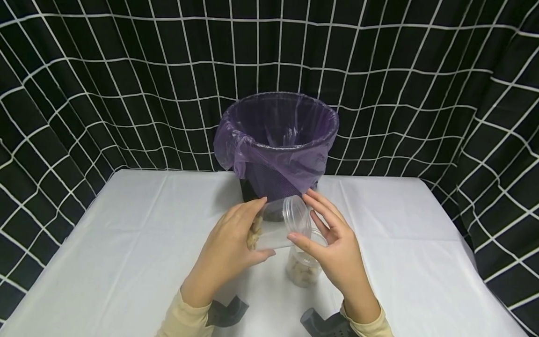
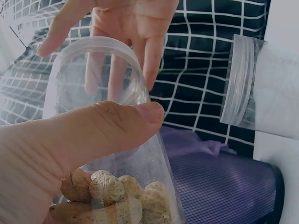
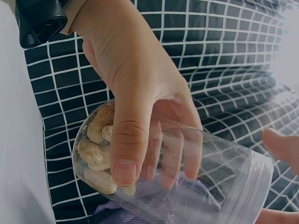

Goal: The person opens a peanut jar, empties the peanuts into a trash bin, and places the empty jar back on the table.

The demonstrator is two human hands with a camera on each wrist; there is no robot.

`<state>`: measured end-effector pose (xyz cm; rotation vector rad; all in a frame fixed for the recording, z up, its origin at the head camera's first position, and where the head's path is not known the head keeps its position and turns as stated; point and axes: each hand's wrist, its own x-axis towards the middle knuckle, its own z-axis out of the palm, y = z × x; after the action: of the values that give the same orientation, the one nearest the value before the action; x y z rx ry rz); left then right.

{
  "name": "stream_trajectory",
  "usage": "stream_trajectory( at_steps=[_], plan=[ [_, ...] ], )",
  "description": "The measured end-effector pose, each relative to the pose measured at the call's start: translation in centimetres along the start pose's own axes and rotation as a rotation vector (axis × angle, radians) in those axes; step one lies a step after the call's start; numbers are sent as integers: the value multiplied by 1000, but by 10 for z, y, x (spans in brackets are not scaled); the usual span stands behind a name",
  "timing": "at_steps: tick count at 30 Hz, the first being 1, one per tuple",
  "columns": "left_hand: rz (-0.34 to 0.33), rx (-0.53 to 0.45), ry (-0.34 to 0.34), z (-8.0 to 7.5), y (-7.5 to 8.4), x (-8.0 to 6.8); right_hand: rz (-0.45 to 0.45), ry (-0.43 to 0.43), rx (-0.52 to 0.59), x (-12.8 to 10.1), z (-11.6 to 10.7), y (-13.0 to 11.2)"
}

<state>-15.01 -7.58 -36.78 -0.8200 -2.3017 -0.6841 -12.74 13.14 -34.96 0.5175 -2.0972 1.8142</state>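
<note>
My left hand grips a clear plastic jar lying tilted on its side in the air. Unshelled peanuts are gathered at the jar's bottom, close to the left palm. Its ridged top end points right, toward my right hand. The right fingers and thumb spread around that top end, apart from its rim in the right wrist view. A second clear jar with pale pieces inside stands on the table, partly hidden behind the right hand and the held jar.
Behind the hands stands a black mesh bin lined with a purple bag, its mouth open upward. A white cloth covers the table. Black curtains with a white grid surround the back and sides.
</note>
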Motion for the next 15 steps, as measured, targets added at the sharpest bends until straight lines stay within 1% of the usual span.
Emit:
stream_trajectory(
  at_steps=[4,8,12,15],
  plan=[
    [-4,-1,-15,-1,1,0,38,9,-4,0,1,-2],
    [-11,1,-27,-2,1,0,73,-18,-28,0,0,-4],
    [-20,-2,-38,-2,1,-1,67,-42,-29,0,-2,-5],
    [-27,-7,-44,-2,1,-2,40,-52,-20,0,-2,-4]
  ],
)
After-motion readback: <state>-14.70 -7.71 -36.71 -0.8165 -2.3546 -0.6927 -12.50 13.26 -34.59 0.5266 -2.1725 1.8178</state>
